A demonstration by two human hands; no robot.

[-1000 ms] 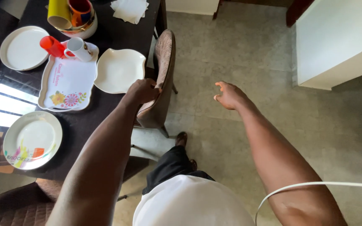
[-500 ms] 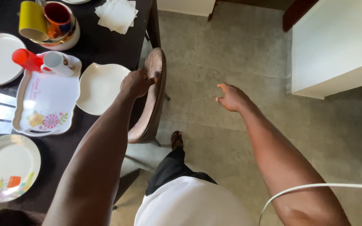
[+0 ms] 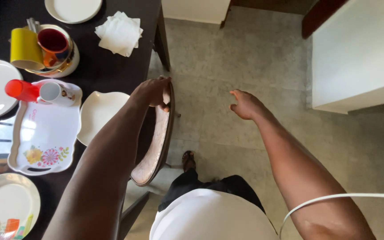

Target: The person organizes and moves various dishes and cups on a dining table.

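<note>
head view: left hand (image 3: 150, 92) is gripping the chair's curved backrest (image 3: 155, 138) beside the dark table (image 3: 112, 66); right hand (image 3: 244, 104) is hanging free over the floor, holding nothing, fingers loosely spread.

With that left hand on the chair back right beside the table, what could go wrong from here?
1. The left hand grips the top of the chair back, which stands close against the dark table; a knock may jolt it.
2. The wavy white plate lies near that edge, right by the forearm, and might get bumped.
3. A foot shows close beside the chair, so a chair leg may catch it. The right hand is free in the air, steadying nothing.
</note>
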